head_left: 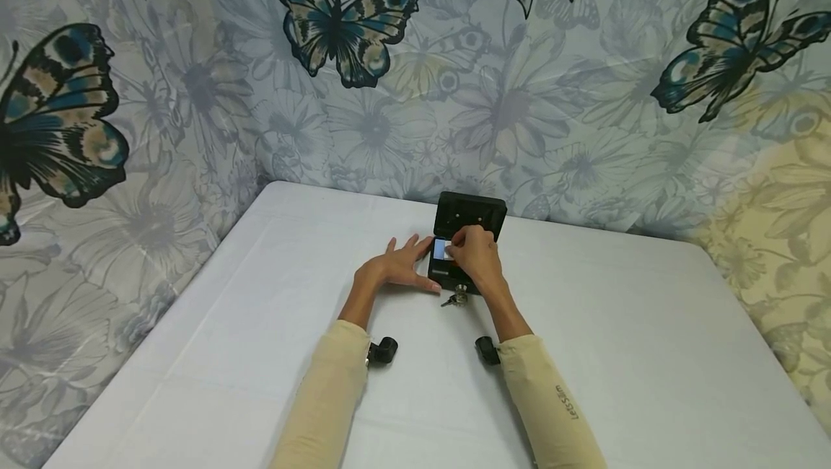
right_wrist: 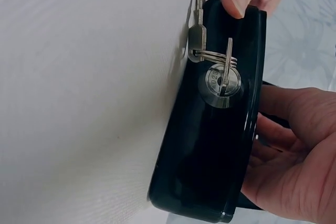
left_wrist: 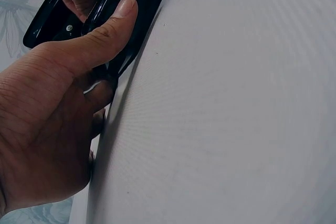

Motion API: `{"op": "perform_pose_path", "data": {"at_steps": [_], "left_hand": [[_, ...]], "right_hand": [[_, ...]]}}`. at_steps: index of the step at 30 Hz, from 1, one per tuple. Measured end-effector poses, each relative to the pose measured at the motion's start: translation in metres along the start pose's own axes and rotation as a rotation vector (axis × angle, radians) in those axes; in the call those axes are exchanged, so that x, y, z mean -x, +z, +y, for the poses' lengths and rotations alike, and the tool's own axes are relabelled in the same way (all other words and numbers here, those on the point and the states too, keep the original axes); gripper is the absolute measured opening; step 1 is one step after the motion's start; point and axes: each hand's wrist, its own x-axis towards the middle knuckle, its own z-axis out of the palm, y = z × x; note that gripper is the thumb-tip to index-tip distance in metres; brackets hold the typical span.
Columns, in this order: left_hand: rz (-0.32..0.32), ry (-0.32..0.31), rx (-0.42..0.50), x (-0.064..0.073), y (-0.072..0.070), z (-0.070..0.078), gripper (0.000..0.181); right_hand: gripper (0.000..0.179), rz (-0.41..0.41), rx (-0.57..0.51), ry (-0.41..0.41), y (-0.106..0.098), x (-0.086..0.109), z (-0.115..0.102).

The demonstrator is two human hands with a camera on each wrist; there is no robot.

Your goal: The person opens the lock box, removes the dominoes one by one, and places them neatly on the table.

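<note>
A small black cash box [head_left: 448,278] stands on the table with its lid [head_left: 470,213] raised at the back. In its front lock [right_wrist: 223,80] sits a key, and a second key [right_wrist: 198,38] hangs from the ring. My left hand [head_left: 401,265] lies spread at the box's left side, its thumb [left_wrist: 113,30] touching the front corner. Over the open box, my right hand [head_left: 478,256] has its fingers curled down, thumb and fingertips pinching at a pale, flat, card-like piece. A blue-and-white flat piece [head_left: 439,249] shows inside to the left. My right hand hides the rest of the inside.
A white cloth covers the table [head_left: 260,310]. Its far edge runs just behind the box, against a hanging [head_left: 376,115] printed with flowers and butterflies. Black wrist cameras [head_left: 383,351] are strapped over beige sleeves [head_left: 324,397].
</note>
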Motion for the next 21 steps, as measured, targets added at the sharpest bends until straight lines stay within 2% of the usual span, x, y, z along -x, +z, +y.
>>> {"op": "perform_pose_path", "data": {"at_steps": [10, 13, 16, 21], "left_hand": [[-0.006, -0.006, 0.009, 0.0, 0.0, -0.001, 0.106], [-0.006, -0.005, 0.009, 0.0, 0.0, 0.0, 0.106], [-0.005, -0.007, 0.003, 0.0, 0.0, -0.001, 0.106], [-0.004, -0.011, 0.002, 0.0, -0.001, -0.001, 0.106]], "right_hand": [[0.012, 0.03, -0.043, -0.02, 0.003, 0.0, 0.0], [0.014, 0.032, -0.096, -0.024, 0.001, -0.001, 0.002], [0.016, 0.027, -0.166, -0.004, -0.003, -0.003, 0.005], [0.017, 0.021, -0.281, 0.081, -0.019, -0.006, 0.003]]}}
